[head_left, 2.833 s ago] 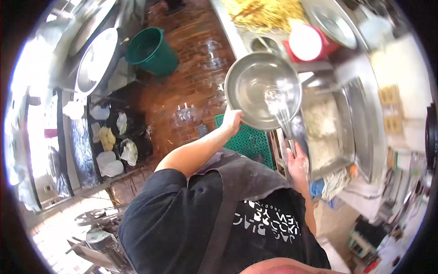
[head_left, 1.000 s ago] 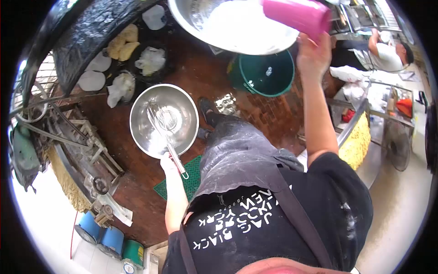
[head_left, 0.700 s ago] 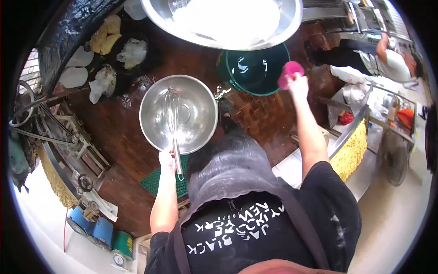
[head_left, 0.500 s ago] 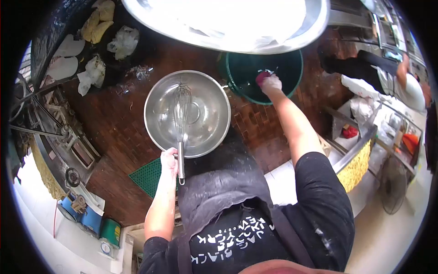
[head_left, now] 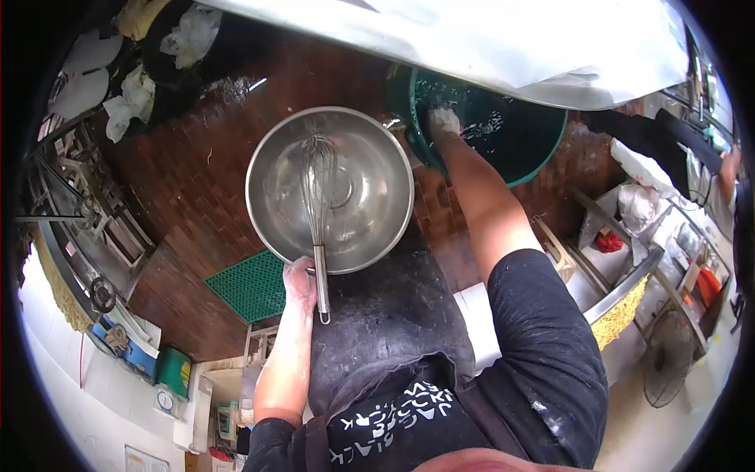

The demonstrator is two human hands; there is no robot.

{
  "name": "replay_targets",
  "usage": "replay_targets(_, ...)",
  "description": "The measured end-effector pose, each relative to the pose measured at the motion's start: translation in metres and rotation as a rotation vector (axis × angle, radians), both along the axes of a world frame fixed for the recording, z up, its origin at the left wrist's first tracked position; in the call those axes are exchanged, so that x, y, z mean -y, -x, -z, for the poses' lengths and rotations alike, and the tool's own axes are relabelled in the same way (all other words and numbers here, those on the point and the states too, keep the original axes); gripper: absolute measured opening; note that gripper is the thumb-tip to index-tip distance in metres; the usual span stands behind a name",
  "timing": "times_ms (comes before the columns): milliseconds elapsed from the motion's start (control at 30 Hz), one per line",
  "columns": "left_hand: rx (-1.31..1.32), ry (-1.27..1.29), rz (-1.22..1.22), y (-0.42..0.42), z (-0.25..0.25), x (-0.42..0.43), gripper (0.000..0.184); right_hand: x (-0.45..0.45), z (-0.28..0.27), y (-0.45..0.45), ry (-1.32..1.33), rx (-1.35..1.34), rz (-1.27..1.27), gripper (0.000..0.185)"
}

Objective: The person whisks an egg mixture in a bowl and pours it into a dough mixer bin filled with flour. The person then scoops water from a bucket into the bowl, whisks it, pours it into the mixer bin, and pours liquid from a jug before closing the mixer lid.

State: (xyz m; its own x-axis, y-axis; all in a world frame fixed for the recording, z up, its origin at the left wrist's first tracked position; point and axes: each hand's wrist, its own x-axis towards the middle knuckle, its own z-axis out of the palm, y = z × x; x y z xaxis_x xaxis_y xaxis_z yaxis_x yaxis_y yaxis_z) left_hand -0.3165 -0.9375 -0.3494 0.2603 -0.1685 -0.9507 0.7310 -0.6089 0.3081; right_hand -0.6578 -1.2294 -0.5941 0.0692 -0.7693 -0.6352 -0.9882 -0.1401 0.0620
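My left hand [head_left: 300, 282] is closed on the near rim of a large steel mixing bowl [head_left: 370, 224], beside the whisk's handle. A wire whisk [head_left: 318, 189] lies in the bowl, its loops against the far wall and its steel handle sticking out over the near rim. My right hand [head_left: 445, 122], whitish over the knuckles, reaches down inside a dark green bucket [head_left: 414, 118] with rippling water. Its fingers are hidden, and nothing in them shows.
A large shiny metal surface with white on it [head_left: 535, 39] covers part of the bucket. A green mat [head_left: 248, 287] lies on the brown tiled floor [head_left: 189, 197]. Another person [head_left: 696, 149] stands at the right, near a wooden-framed rack [head_left: 621, 259] and a fan [head_left: 668, 358].
My right hand has gone lower into the bucket and to the left; the pinkish-red thing it held is out of sight. My left hand still grips the bowl. The view has shifted.
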Motion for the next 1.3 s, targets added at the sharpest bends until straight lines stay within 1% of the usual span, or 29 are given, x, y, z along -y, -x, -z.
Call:
replay_targets(33, -0.027, 0.000, 0.048, -0.006, 0.009, -0.005, 0.015, 0.002, 0.003, 0.000, 0.024, 0.034, 0.043, 0.025)
replay_targets(100, 0.009, 0.059, 0.009, -0.004, 0.012, 0.001, 0.016, -0.002, 0.005, 0.005, 0.042, 0.083, 0.105, 0.024)
replay_targets(133, 0.004, 0.067, 0.016, -0.008, 0.024, -0.005, 0.022, -0.004, 0.002, 0.011, 0.039, 0.098, 0.125, 0.024)
replay_targets(167, 0.013, 0.077, 0.002, -0.010, 0.029, -0.007, 0.025, -0.008, -0.001, 0.018, 0.034, 0.114, 0.145, 0.024)
replay_targets(200, 0.021, 0.088, -0.012, -0.011, 0.032, -0.005, 0.027, -0.008, -0.009, 0.023, -0.030, 0.099, 0.127, 0.023)
replay_targets(300, 0.037, 0.131, -0.025, -0.008, 0.034, 0.007, 0.032, -0.020, -0.058, 0.027, 0.315, 0.480, 0.128, 0.025)
replay_targets(333, 0.042, 0.149, -0.023, -0.008, 0.033, 0.012, 0.033, -0.025, -0.075, 0.023, 0.477, 0.477, 0.119, 0.028)
replay_targets(433, 0.042, 0.224, -0.020, -0.007, 0.031, 0.033, 0.036, -0.013, -0.151, 0.019, 0.437, 0.487, 0.078, 0.034)
replay_targets(467, 0.039, 0.251, -0.018, -0.006, 0.031, 0.040, 0.036, -0.011, -0.173, 0.021, 0.496, 0.506, -0.014, 0.032)
replay_targets(567, 0.034, 0.327, -0.079, 0.004, 0.003, 0.087, 0.038, 0.002, -0.244, 0.015, 0.530, 0.483, -0.320, 0.030)
replay_targets(667, 0.030, 0.425, -0.040, 0.003, 0.023, 0.104, 0.043, 0.017, -0.310, -0.007, 0.362, 0.471, -0.521, 0.028)
replay_targets(733, 0.029, 0.462, -0.024, 0.001, 0.033, 0.113, 0.045, 0.023, -0.336, -0.023, 0.270, 0.450, -0.611, 0.027)
replay_targets(867, -0.019, 0.468, -0.053, -0.002, 0.045, 0.125, 0.045, 0.035, -0.349, -0.055, 0.101, 0.434, -0.787, 0.031)
replay_targets(967, -0.025, 0.519, -0.073, -0.002, 0.046, 0.129, 0.046, 0.040, -0.344, -0.078, -0.033, 0.397, -0.844, 0.027)
replay_targets(1067, -0.035, 0.522, -0.036, -0.007, 0.066, 0.119, 0.046, 0.043, -0.338, -0.106, -0.167, 0.302, -0.861, 0.028)
replay_targets(1167, -0.027, 0.498, -0.051, -0.006, 0.057, 0.121, 0.045, 0.045, -0.334, -0.130, -0.121, 0.370, -0.977, 0.035)
replay_targets(1200, -0.025, 0.501, -0.049, -0.005, 0.061, 0.120, 0.045, 0.045, -0.326, -0.138, -0.130, 0.328, -1.007, 0.033)
replay_targets(1300, -0.029, 0.491, -0.035, -0.005, 0.080, 0.115, 0.045, 0.042, -0.318, -0.156, -0.088, 0.480, -1.036, 0.031)
